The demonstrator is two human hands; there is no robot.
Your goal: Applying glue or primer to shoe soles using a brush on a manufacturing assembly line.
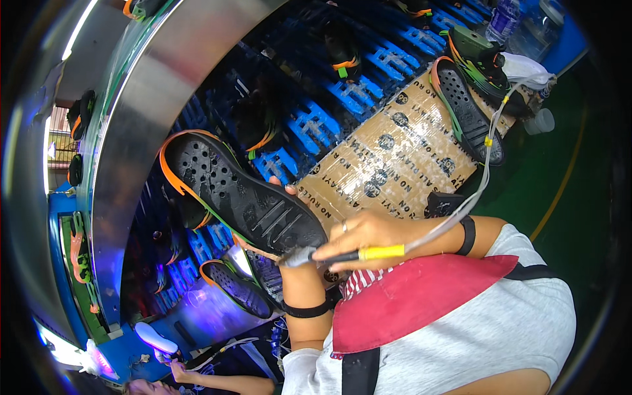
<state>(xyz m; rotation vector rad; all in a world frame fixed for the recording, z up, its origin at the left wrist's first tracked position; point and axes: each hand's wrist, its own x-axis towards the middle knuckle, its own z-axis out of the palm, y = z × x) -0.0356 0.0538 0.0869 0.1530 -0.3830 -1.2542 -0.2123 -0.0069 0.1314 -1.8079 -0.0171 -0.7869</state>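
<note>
A black shoe sole (243,191) with orange and green edging is tilted in front of me, its holed inner side up. My left hand (289,188) grips it from beneath; only fingertips show past its edge, and the rest is hidden. My right hand (362,237) is closed around a brush (349,257) with a black and yellow handle. The brush's bristles (295,257) touch or hover at the sole's near end; I cannot tell which. A clear tube (486,168) runs from the handle to the upper right. Wet-looking streaks mark the sole.
Printed cardboard (388,164) lies beside blue racks (316,128) carrying dark shoe parts. Another sole (464,108) rests at its right, near a shoe upper (474,56) and a bottle (503,20). More soles (236,288) lie at lower left, where a co-worker (217,382) sits. A metal hood (131,112) curves at left.
</note>
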